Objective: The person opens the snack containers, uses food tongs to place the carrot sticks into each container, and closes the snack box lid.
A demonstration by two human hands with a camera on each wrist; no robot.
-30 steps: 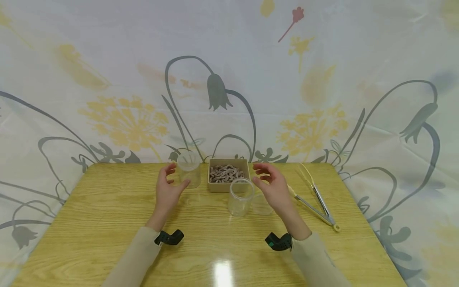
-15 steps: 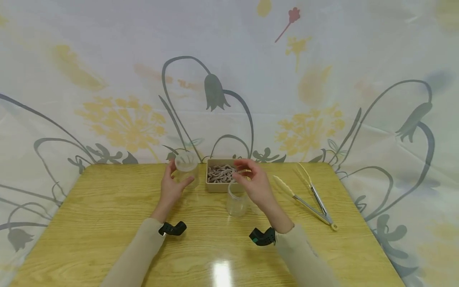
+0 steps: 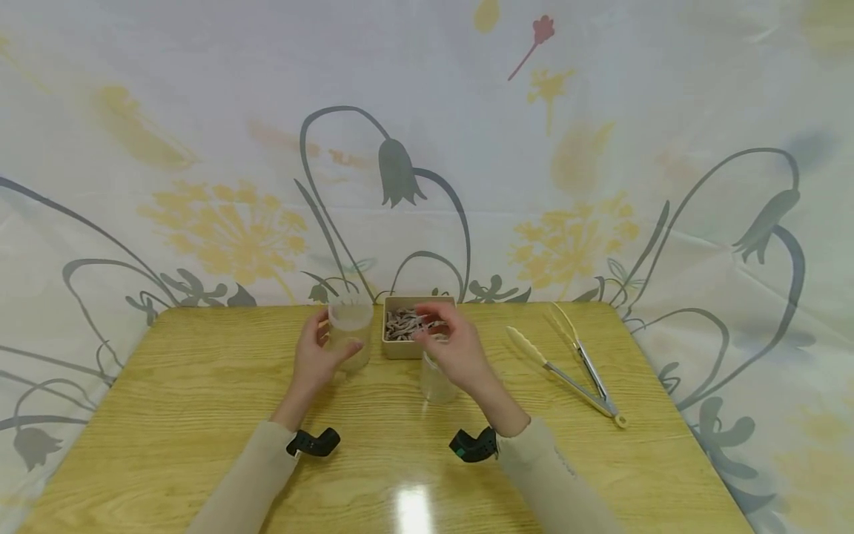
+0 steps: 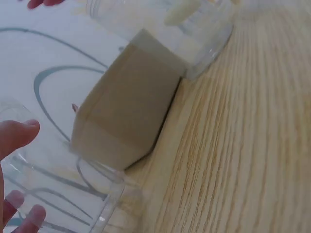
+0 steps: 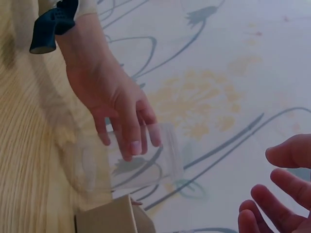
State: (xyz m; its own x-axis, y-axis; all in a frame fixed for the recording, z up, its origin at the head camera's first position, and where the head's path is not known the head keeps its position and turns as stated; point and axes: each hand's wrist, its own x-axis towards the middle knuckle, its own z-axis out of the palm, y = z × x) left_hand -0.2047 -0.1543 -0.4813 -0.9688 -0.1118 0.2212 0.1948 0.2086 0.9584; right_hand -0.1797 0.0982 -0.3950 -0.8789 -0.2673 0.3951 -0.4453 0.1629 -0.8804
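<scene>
My left hand (image 3: 315,360) holds a clear cylindrical jar (image 3: 358,322) with a whitish round top, thumb on the near side and fingers around the far left side. In the right wrist view, that hand's fingers lie along the jar (image 5: 138,172). My right hand (image 3: 459,354) hovers with loosely bent fingers, overlapping the right part of a beige box (image 3: 403,349); nothing is between its fingertips. Inside the box lie several greyish-brown strips (image 3: 399,325). A second clear jar (image 3: 437,387) stands in front of the box, partly hidden by the right hand.
Metal tongs (image 3: 588,394) with pale yellow tips lie spread on the right of the wooden table (image 3: 200,415). A patterned cloth (image 3: 267,163) hangs right behind the table's far edge. Each wrist carries a black camera mount (image 3: 313,443).
My left hand has taken hold of the left jar and drawn it slightly nearer. My right hand has moved left, from beside the box to in front of its contents.
</scene>
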